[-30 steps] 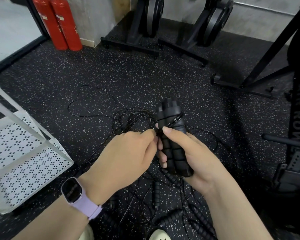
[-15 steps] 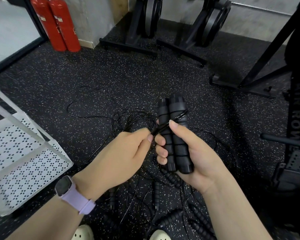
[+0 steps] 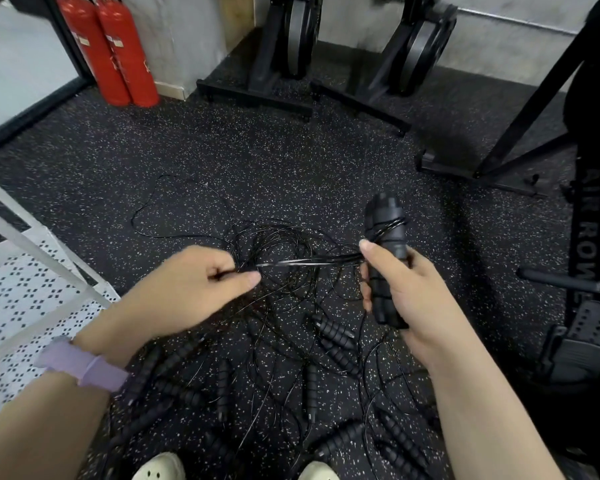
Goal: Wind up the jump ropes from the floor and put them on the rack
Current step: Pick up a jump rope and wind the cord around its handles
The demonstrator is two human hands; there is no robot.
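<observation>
A person stands over a tangle of jump ropes [image 3: 284, 358] on a speckled gym floor [image 3: 291, 161], winding one of them. The right hand [image 3: 406, 299] grips a pair of black handles [image 3: 387, 268] held together and upright, its fingers [image 3: 366, 292] curled round them and the thumb pressed on the cord where it meets the few turns already wrapped near the handles' top, apparently to keep those turns from slipping. The left hand [image 3: 194, 289], a lilac watch strap [image 3: 84, 367] on its wrist, pinches the thin black cord [image 3: 309, 262] and holds it out to the side, so that the cord runs taut and near level between the two hands; tension of this kind would let the next turn lie tight. Beyond the pinch the cord falls into the loose coils on the floor. Several other ropes, with their ribbed handles, lie unwound near the person's pale shoes [image 3: 160, 467]. The white perforated rack [image 3: 32, 306] stands just to the left, within easy reach; what shows of its shelf holds no ropes. Two red fire extinguishers [image 3: 111, 53] stand by the far wall.
</observation>
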